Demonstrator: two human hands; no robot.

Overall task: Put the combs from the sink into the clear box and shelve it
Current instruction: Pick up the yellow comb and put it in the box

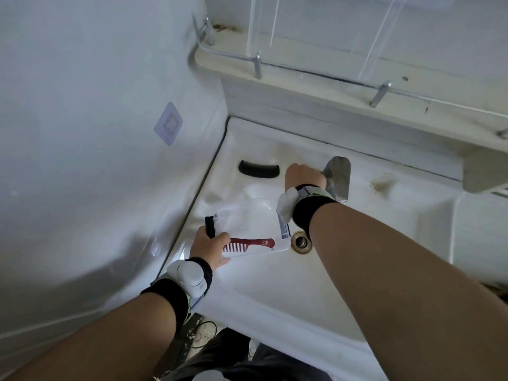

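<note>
A clear box [247, 215] hangs over the white sink [275, 284], gripped at its near left end by my left hand [210, 250]. A dark red comb [247, 243] lies inside the box along its near side. A dark piece [210, 225] stands at the box's left end; I cannot tell whether it is a comb or a latch. A black curved comb [258, 169] lies on the sink's back ledge. My right hand [302, 174] is stretched to the back of the sink, just right of that comb and beside the chrome tap [339, 177]; its fingers are hidden.
The drain [301, 242] sits right of the box. Above the sink runs a beige shelf [316, 89] with a chrome rail [302, 68], and a clear acrylic holder [316, 31] stands on it. A white wall [96, 133] closes the left side.
</note>
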